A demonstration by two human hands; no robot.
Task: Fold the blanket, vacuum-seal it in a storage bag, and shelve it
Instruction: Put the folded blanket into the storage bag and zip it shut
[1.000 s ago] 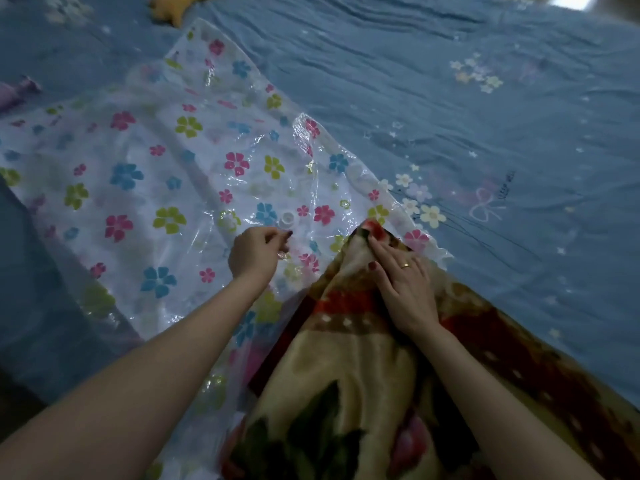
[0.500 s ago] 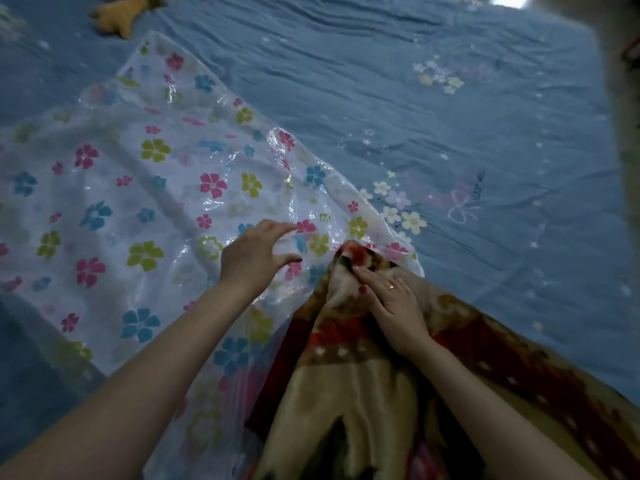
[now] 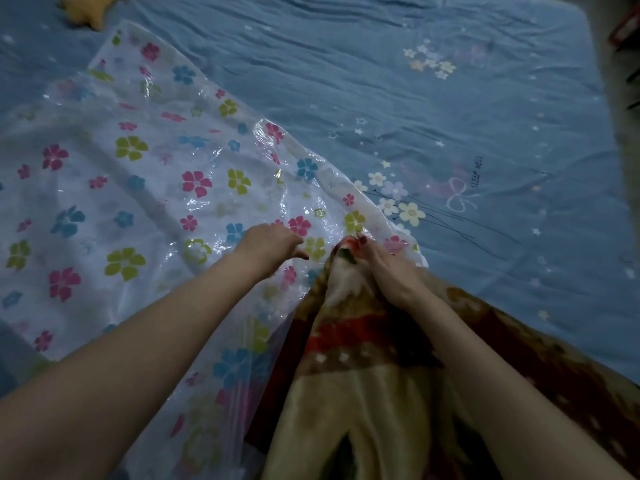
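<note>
blanket (image 3: 363,393), plush with a brown and red print, lies half inside the flowered storage bag (image 3: 145,188) on the blue bedsheet (image 3: 450,116), its leading corner bunched under your right hand. your right hand (image 3: 384,268) grips that corner, fingers curled into the pile, close to the bag's edge. your left hand (image 3: 268,245) rests on the clear plastic just beside it, fingers loosely curled; whether it pinches the film cannot be told. to do this step well, judging from the slack film, lift the top layer with your left hand so the mouth stays open, and drive the corner deep, away from you. keep the blanket's fold flat rather than wadded, or the seal will likely fight you later. beyond your left hand lies a yellow plush toy (image 3: 86,12).
</note>
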